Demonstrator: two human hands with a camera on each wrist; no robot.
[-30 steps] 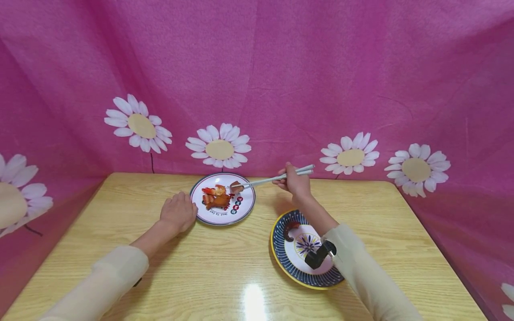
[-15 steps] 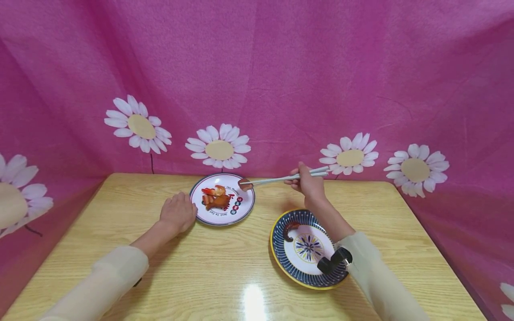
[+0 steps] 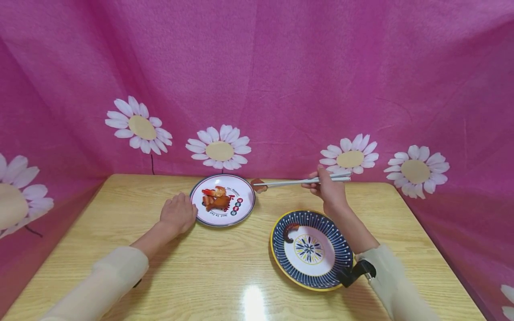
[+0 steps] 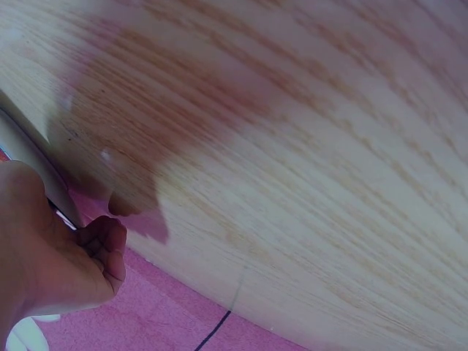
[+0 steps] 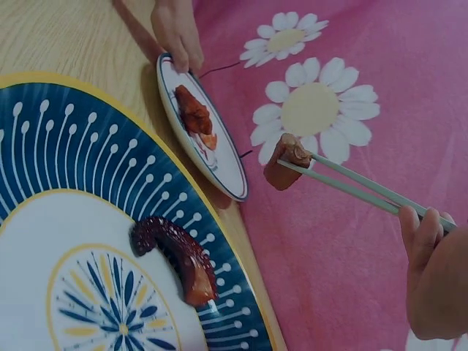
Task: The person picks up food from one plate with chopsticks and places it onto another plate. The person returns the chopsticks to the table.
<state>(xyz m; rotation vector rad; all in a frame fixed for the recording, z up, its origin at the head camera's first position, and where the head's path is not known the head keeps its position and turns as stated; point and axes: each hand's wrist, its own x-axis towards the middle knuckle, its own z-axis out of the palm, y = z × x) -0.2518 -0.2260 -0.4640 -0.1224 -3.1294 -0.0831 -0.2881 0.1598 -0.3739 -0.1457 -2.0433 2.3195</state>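
Note:
My right hand [image 3: 333,194] holds a pair of pale chopsticks [image 3: 287,182]. Pinched in their tips is a brown chunk of meat [image 5: 281,170], raised just off the right rim of the small white plate [image 3: 210,217]. My left hand [image 3: 178,211] grips that plate at its left rim; the left wrist view [image 4: 102,248] shows its fingers curled there. On the white plate lie a shrimp [image 3: 217,191] and a brown drumstick-like piece [image 3: 218,203]. A dark curled octopus tentacle [image 5: 175,256] lies on the larger blue-patterned plate [image 3: 325,256], left of my right forearm.
Both plates stand on a light wooden table [image 3: 225,267]. Right behind the table's far edge hangs a pink curtain [image 3: 281,89] printed with white daisies. A black wrist strap part [image 3: 355,272] on the right sleeve overlaps the blue plate's rim.
My right hand has moved right with the chopsticks, carrying the meat chunk from over the white plate to past its right rim. My left hand has stayed at the plate.

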